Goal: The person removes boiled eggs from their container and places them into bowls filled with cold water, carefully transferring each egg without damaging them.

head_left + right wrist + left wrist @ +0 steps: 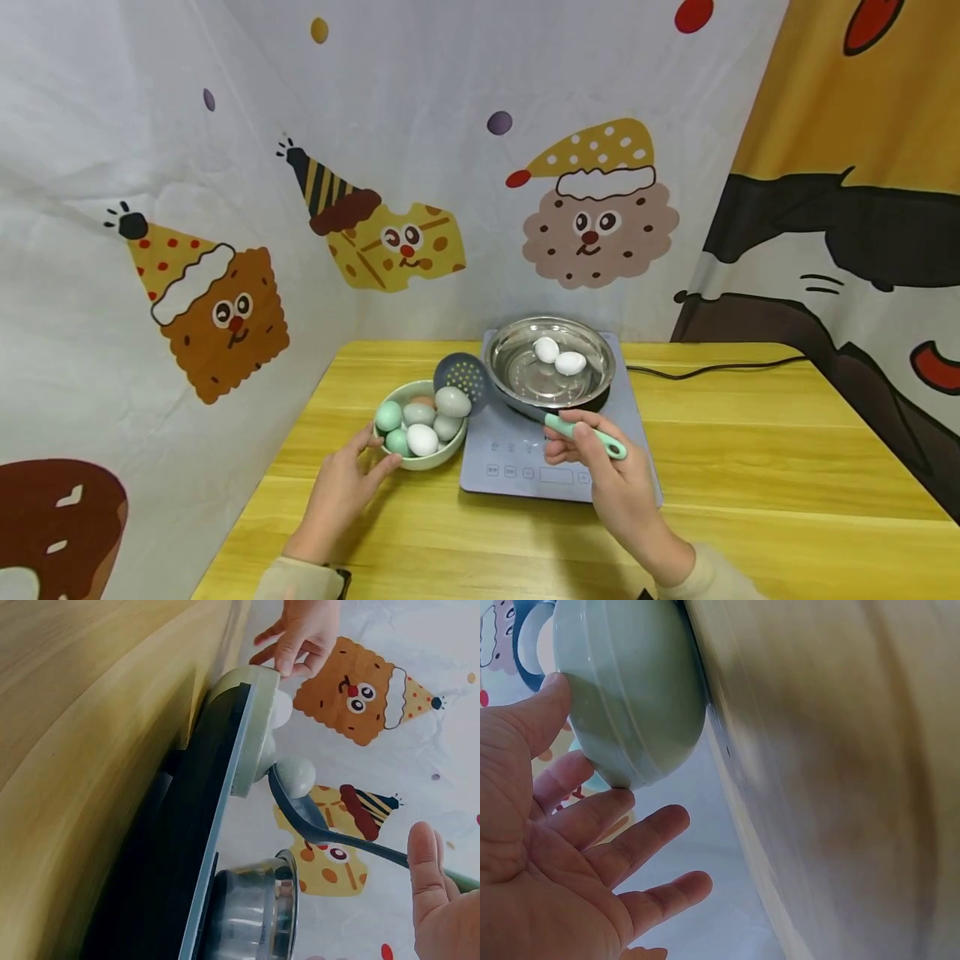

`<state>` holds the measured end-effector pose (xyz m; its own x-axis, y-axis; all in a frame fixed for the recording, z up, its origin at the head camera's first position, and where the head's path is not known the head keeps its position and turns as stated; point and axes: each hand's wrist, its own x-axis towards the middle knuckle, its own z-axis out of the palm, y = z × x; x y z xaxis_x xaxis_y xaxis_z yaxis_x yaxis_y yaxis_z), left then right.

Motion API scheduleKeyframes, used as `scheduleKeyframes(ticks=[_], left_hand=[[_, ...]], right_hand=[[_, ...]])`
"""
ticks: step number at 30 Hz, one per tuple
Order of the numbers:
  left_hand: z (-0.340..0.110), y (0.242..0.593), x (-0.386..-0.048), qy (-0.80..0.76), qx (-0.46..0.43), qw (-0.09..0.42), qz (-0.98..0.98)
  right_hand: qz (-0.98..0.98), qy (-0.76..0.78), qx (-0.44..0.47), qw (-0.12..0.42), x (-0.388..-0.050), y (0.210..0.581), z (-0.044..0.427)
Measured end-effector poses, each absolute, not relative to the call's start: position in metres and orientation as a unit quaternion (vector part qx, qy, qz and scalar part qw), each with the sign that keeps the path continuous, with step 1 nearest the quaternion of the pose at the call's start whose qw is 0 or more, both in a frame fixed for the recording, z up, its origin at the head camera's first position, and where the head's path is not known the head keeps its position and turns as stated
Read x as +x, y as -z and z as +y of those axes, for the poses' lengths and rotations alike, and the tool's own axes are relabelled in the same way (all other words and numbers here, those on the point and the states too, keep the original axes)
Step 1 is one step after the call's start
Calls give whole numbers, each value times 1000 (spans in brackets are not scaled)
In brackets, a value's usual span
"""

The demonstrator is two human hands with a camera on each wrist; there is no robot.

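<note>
My right hand [618, 479] grips the mint handle of a slotted skimmer [462, 375] whose dark perforated head tilts at the bowl's right side. A pale grey-green egg [296, 776] sits against the skimmer's head, above the other eggs. The light green bowl [641, 697] stands on the table and holds several green, grey, white and brown eggs. At its left side, my left hand [345, 487] touches the rim with the thumb and the outer wall with fingertips, the other fingers spread. Two white eggs [558, 357] lie in the steel pan [517, 392].
The pan stands on a grey induction cooker [525, 483] right of the bowl. A black cord [697, 372] runs from the cooker to the right across the wooden table [757, 450]. Printed cloth [420, 100] hangs behind and at the left.
</note>
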<state>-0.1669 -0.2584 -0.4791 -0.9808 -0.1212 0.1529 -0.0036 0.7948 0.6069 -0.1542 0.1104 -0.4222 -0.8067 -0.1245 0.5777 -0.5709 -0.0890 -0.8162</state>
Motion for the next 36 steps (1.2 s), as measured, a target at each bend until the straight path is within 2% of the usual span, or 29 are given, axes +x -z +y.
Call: scheduleKeyframes(ticks=[18,27,32,34,36], left_hand=[[-258,479,-166,322,30,80,-943],[-259,483,-166,315,28,91,-944],[-265,479,-167,318,13,81,-945],[-268,475,-166,326,7,69,-943],[-273,470,-167,334,-1,54,-941]], right_hand=[[-660,-601,375,252,-151,436,102],[-649,-623,369,234,-149,437,106],[-573,-627,470,241,-143,426,109],[-546,-614,527,217,-135,417,113],[-537,-600,570,162,-122,407,119]])
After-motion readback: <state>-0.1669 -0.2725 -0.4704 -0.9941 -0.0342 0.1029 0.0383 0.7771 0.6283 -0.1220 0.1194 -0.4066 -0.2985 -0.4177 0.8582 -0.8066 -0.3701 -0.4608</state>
